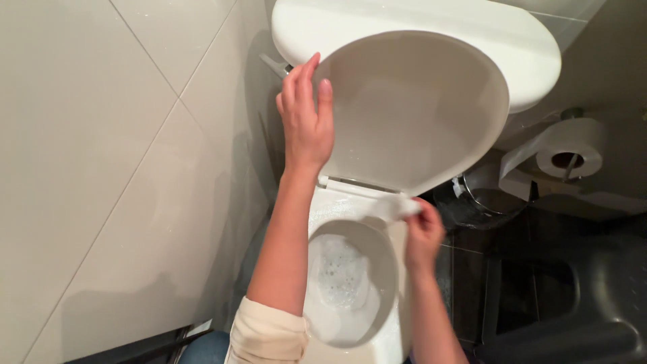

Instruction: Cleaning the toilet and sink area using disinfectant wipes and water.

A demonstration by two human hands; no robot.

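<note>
My left hand (pixel 306 118) grips the left edge of the raised white toilet lid (pixel 418 108), holding it up against the cistern (pixel 418 34). At the back right of the bowl rim (pixel 397 283), just below the lid's hinge, my right hand (pixel 422 232) presses a white wipe (pixel 397 207). The bowl (pixel 344 283) below holds foamy water. A cream sleeve covers my left upper arm.
Pale tiled wall fills the left side. A toilet paper roll (pixel 566 155) hangs on a holder at the right, with a dark shiny bin (pixel 478 202) below it. Dark floor tiles and a dark object lie at the lower right.
</note>
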